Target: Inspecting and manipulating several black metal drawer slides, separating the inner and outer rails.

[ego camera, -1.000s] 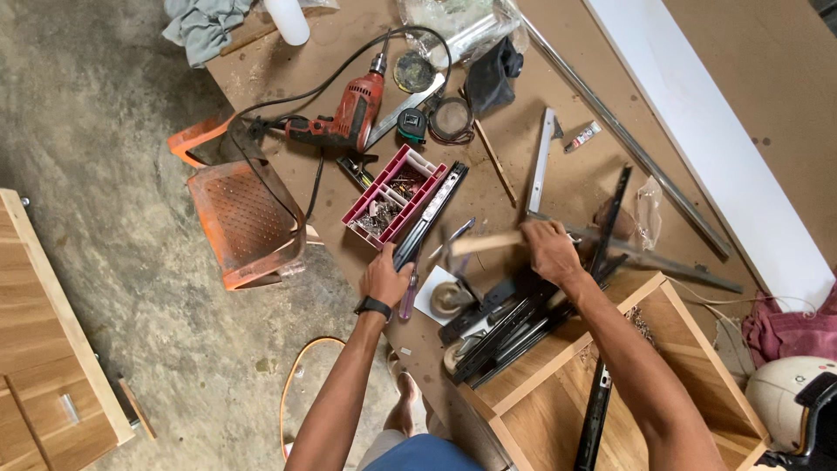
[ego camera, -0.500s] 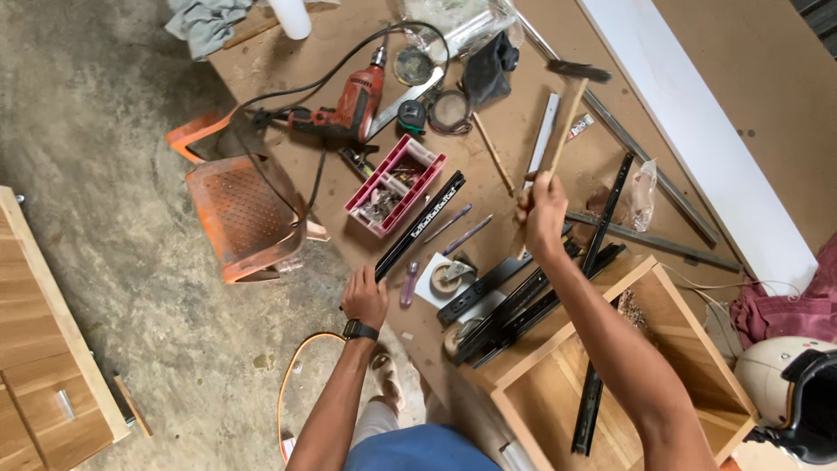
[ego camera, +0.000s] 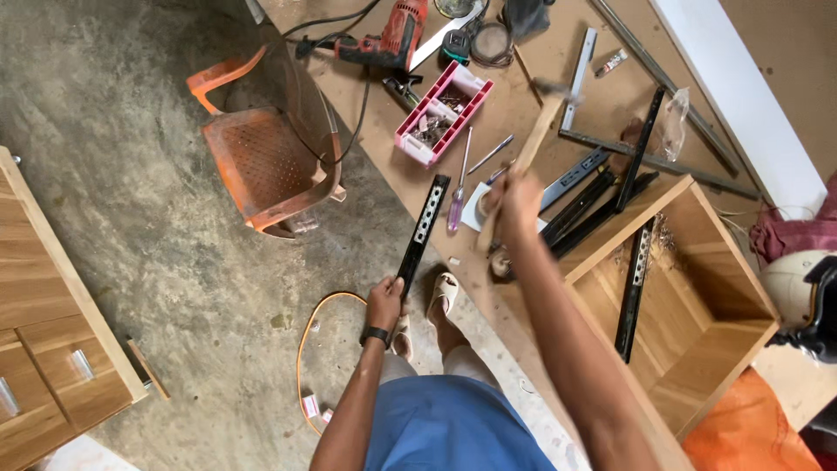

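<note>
My left hand (ego camera: pixel 384 303) grips the near end of a black perforated metal slide rail (ego camera: pixel 424 231) that points away from me over the edge of the brown board (ego camera: pixel 523 78). My right hand (ego camera: pixel 516 199) is raised and closed on the wooden handle of a hammer (ego camera: pixel 534 139), whose blurred metal head sits near a grey metal strip (ego camera: pixel 579 77). Below my right hand lie a purple-handled screwdriver (ego camera: pixel 457 202) and a small white square piece (ego camera: pixel 478 209). More black slide rails (ego camera: pixel 593 205) lie just right of that hand.
A pink tray of screws (ego camera: pixel 442 111) and a red power drill (ego camera: pixel 392 44) lie on the board. An orange plastic chair (ego camera: pixel 261 157) stands on the concrete floor to the left. An open wooden box (ego camera: pixel 689 296) holds a black rail. A wooden cabinet (ego camera: pixel 44 331) is at far left.
My left hand has taken hold of the black slide rail and drawn it toward me off the board's edge. My right hand has lifted the hammer higher.
</note>
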